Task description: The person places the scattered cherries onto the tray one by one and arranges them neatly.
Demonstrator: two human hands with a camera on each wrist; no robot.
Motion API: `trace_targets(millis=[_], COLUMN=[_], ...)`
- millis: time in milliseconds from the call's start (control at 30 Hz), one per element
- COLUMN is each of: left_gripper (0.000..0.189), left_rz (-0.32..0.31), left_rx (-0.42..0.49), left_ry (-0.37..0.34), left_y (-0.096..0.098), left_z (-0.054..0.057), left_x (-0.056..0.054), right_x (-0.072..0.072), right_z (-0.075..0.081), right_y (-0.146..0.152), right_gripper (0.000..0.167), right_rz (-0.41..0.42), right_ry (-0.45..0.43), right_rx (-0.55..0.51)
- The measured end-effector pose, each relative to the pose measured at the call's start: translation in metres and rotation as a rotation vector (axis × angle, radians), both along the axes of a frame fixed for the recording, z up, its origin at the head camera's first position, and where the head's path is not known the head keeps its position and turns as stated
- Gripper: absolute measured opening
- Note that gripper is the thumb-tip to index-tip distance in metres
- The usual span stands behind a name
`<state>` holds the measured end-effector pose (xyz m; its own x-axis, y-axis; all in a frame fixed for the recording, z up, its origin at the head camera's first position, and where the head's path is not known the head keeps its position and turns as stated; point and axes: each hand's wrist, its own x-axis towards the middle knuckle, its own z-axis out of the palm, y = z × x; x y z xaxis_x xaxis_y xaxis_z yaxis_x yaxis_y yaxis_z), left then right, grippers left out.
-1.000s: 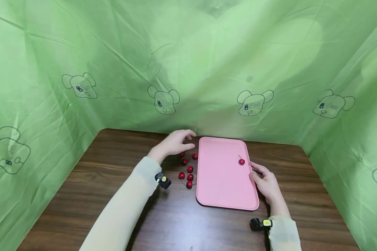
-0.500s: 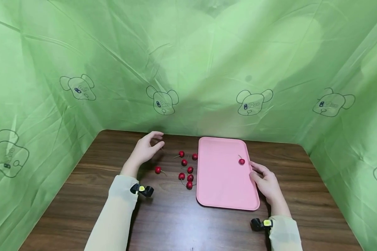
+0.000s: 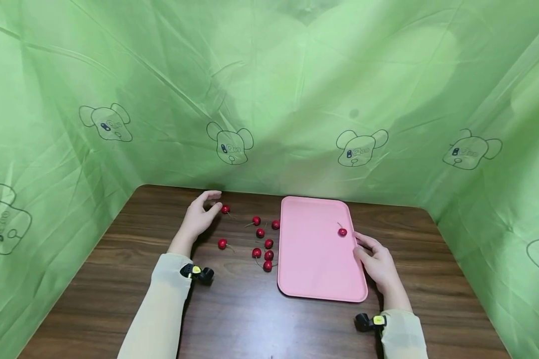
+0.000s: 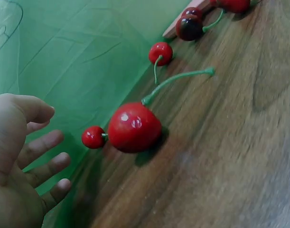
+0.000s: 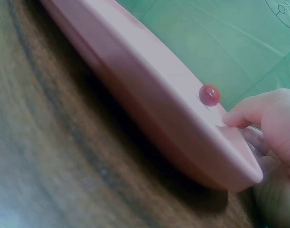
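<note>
Near the table's back left, my left hand [image 3: 196, 220] is held with fingers spread and loosely bent, nothing in its grasp. Just beyond its thumb lies a red cherry [image 3: 225, 209] with a green stem; the left wrist view shows a gap between the fingers [image 4: 45, 143] and that cherry [image 4: 93, 137]. A second cherry [image 4: 134, 127] looks large there, nearer the camera. My right hand [image 3: 379, 264] grips the right rim of a pink tray [image 3: 312, 264], thumb side over the edge. One cherry [image 3: 343, 232] rests on the tray beside those fingers.
Several more cherries [image 3: 268, 244] lie scattered along the tray's left side, one [image 3: 276, 225] close against its rim. The brown wooden table [image 3: 233, 314] meets a green cloth wall [image 3: 292, 99] at the back and sides.
My left hand has moved left from above the cherries by the tray, and cherries it covered are now visible. The right hand has kept its hold on the tray.
</note>
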<state>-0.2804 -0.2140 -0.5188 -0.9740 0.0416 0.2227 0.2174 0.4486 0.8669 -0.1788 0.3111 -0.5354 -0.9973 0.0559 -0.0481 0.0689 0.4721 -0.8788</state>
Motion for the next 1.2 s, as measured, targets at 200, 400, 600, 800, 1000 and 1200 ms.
trace_targets(millis=[200,400,600,800,1000,1200], left_gripper=[0.043,0.045,0.045,0.045,0.045,0.045], left_rz=[-0.048,-0.083,-0.068,-0.052,-0.073,-0.066], left_rx=[-0.011,-0.073,-0.035,-0.029,-0.082,-0.112], left_ry=[-0.033,-0.051,-0.064,-0.056,-0.022,-0.038], left_y=[-0.003,0.001,0.001,-0.001,0.002,0.002], left_z=[-0.014,-0.019,-0.023,-0.023,-0.023,-0.023], left_x=[0.003,0.006,0.008,0.008,0.002,0.001], right_x=[0.003,0.003,-0.001,-0.003,0.0,-0.001], right_z=[0.0,0.0,0.001,0.001,0.0,0.0], right_y=[0.0,0.002,0.002,0.0,0.002,0.002], right_gripper=[0.049,0.048,0.049,0.05,0.049,0.049], right_rz=[0.005,0.01,0.024,0.025,0.001,0.006], right_ry=[-0.012,0.01,0.008,-0.005,-0.006,0.004], right_rx=[-0.003,0.005,0.004,-0.008,0.014,0.005])
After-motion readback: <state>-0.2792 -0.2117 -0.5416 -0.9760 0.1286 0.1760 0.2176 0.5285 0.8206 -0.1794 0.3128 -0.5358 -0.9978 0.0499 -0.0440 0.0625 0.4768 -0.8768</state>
